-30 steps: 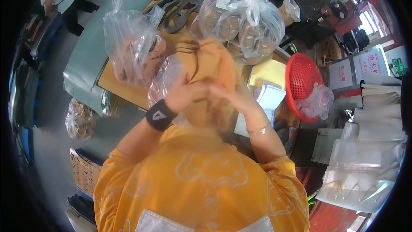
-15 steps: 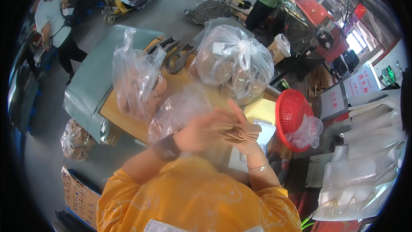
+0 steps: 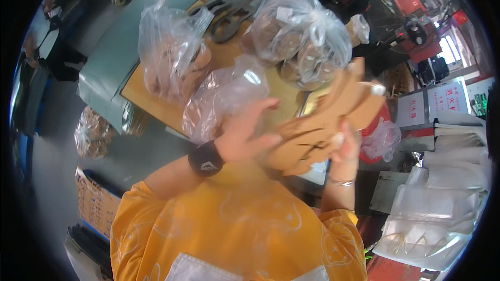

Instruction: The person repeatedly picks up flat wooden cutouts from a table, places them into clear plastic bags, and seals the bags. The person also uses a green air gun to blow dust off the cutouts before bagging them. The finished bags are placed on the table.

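Note:
My right hand point(image 3: 346, 145) grips a fanned stack of tan flat pieces point(image 3: 315, 138), tilted up and blurred by motion, with dark gaps between them. At the stack's left edge my left hand point(image 3: 242, 132) is open, thumb and fingers apart; whether its thumb touches the pieces I cannot tell. Just beyond the left hand lies a clear plastic bag point(image 3: 219, 99) with brownish things inside. Farther back on the tan tabletop point(image 3: 138, 93) stand a knotted bag of brown pieces point(image 3: 174, 52) and a larger knotted bag of round-ended brown bundles point(image 3: 307, 36).
Large scissors point(image 3: 229, 26) lie between the two knotted bags. A red basket point(image 3: 372, 153) with a crumpled clear bag point(image 3: 385, 140) sits at right, partly hidden by the stack. White sheets point(image 3: 442, 192) are piled at far right. Another person point(image 3: 49, 47) is at far left.
The tan pieces, a compact stack before, are now raised and fanned in my right hand, farther right. My left hand has drawn apart from my right. The whole view has shifted.

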A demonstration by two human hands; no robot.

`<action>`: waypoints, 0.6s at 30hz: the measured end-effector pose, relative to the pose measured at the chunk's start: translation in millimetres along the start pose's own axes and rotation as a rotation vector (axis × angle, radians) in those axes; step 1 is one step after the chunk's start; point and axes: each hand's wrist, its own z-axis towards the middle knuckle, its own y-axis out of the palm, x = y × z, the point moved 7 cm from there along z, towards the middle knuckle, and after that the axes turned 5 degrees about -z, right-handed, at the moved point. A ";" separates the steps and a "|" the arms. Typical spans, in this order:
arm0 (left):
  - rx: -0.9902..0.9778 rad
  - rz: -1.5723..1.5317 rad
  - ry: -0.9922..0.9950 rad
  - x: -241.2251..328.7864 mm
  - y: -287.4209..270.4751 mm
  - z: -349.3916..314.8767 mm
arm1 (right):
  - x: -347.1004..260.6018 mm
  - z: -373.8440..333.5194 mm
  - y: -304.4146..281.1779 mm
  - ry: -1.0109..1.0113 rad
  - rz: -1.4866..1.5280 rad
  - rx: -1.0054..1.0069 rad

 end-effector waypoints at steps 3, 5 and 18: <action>-0.042 0.103 -0.499 -73.3 -8.6 -36.4 | -8.5 0.8 5.6 0.053 0.202 -0.354; -0.001 0.196 -0.703 -113.5 -19.7 -53.6 | 9.0 4.5 5.1 0.216 0.216 -0.327; -0.113 0.186 -0.904 -243.9 39.3 -113.7 | 162.2 -12.6 87.2 0.991 -0.074 -0.589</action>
